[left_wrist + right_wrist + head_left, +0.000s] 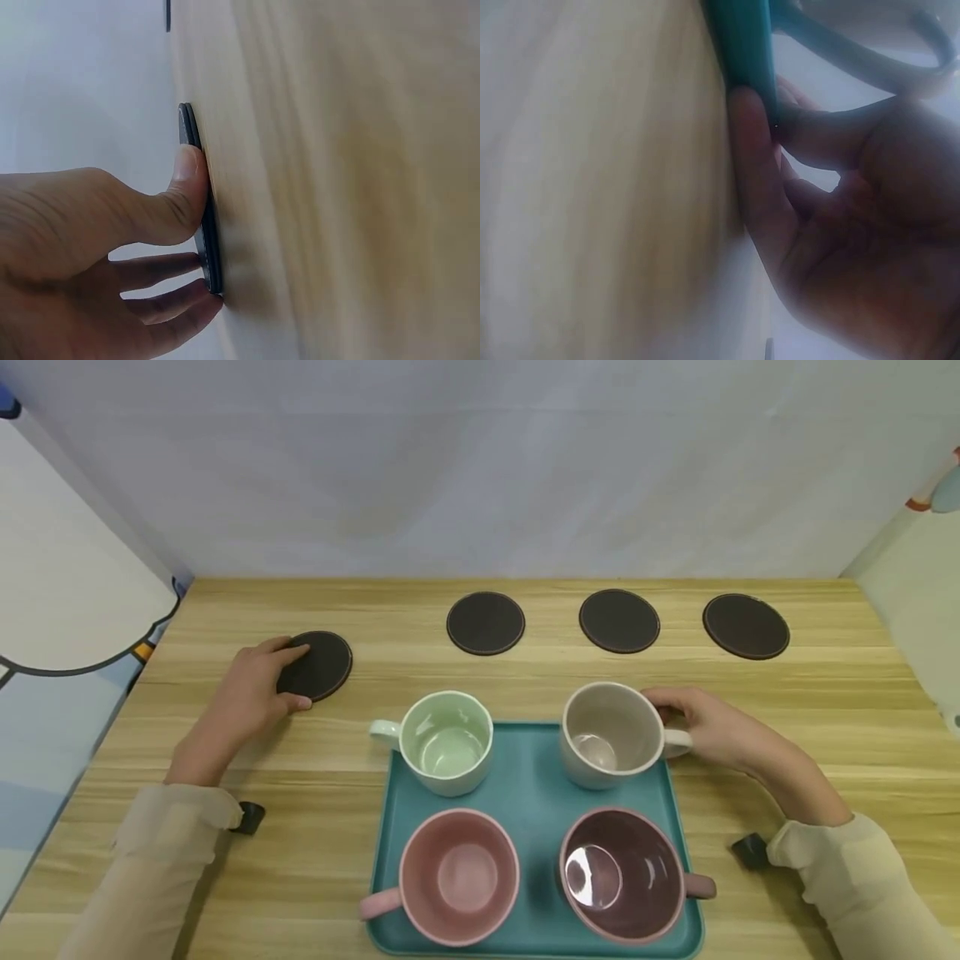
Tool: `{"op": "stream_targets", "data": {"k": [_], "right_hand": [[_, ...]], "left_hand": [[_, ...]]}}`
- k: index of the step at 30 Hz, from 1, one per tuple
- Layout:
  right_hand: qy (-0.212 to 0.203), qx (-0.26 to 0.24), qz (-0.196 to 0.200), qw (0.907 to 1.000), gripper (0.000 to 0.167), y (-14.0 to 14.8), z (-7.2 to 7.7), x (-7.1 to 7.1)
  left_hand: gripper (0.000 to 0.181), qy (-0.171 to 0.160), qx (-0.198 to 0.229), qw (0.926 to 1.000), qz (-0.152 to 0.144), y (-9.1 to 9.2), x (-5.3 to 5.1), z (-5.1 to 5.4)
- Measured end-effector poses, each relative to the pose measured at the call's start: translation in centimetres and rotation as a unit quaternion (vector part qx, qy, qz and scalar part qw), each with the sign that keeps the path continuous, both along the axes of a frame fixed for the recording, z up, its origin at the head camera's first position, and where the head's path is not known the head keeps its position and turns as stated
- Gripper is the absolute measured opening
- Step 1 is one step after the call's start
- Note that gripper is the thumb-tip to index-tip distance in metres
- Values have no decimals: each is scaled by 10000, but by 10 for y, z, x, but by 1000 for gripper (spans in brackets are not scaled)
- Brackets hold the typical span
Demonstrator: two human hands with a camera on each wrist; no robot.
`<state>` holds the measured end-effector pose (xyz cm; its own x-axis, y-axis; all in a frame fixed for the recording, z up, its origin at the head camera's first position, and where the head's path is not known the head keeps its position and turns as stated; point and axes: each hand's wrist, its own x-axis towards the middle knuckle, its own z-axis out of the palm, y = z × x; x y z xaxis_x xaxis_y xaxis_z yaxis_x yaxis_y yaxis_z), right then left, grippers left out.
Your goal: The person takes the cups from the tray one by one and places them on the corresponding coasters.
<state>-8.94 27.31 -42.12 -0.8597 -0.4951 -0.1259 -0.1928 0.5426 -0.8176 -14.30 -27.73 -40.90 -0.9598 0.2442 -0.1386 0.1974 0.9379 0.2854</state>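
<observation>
At the left of the table, my left hand [243, 702] [97, 240] grips a round black coaster [324, 667] [211, 251] by its edge, thumb on one side and fingers on the other; its rim shows two thin layers in the left wrist view. My right hand [723, 727] [870, 202] pinches the edge of the teal tray [525, 735] [742, 45] beside the beige mug [611, 727], whose handle partly hides the fingers in the head view. A mint mug [448, 743], pink mug [460, 877] and mauve mug [622, 875] also stand on the tray.
Three more black coasters, left [486, 623], middle [619, 621] and right [746, 626], lie in a row near the back edge of the wooden table [375, 610]. A pale cloth wall [487, 468] rises behind it.
</observation>
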Motion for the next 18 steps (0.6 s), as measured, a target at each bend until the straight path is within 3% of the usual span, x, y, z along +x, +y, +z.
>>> {"op": "stream_targets", "data": {"k": [6,18], "right_hand": [[-23,7,-6,10000,45,-1,0,1],[-189,17,-63,9998,53,1,1,0]], "left_hand": [[71,-24,158,9999,29,4,-10,2],[58,-22,200,9996,-196,19,-30,11]]}}
